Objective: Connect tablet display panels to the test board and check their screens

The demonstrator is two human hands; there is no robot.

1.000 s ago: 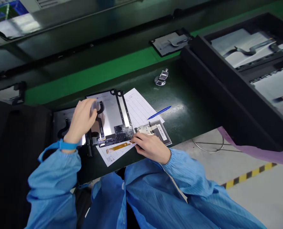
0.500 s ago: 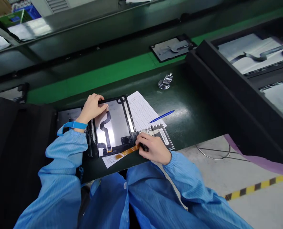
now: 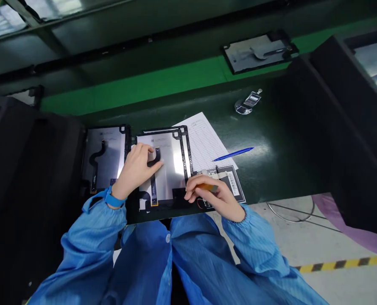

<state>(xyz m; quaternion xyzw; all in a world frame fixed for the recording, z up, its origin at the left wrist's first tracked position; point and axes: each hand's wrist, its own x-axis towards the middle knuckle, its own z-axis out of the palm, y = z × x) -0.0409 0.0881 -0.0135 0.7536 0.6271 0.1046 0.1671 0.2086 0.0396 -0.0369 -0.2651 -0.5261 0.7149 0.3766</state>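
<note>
My left hand (image 3: 135,167) rests on the silver back of a black-framed display panel (image 3: 169,161). Its thumb and forefinger are apart, on either side of the upper end of a black ribbon cable (image 3: 154,190). At the panel's lower right corner, my right hand (image 3: 215,195) is closed around an amber strip (image 3: 206,187); the strip's far end is hidden by the fingers. Beneath that hand lies a small flat module with a barcode label (image 3: 232,183), partly covered. A second display panel (image 3: 107,156) lies to the left, ribbon cable upward.
A printed sheet (image 3: 204,142) lies behind the module, with a blue pen (image 3: 233,154) across it. Farther right stands a shiny metal item (image 3: 248,102). Another panel (image 3: 258,53) sits on the green strip (image 3: 188,78). Black foam trays (image 3: 318,97) flank the bench.
My left hand has moved from the panel's top edge down onto its back. The amber strip, earlier lying along the lower edge, is now raised in my right hand. The view has shifted.
</note>
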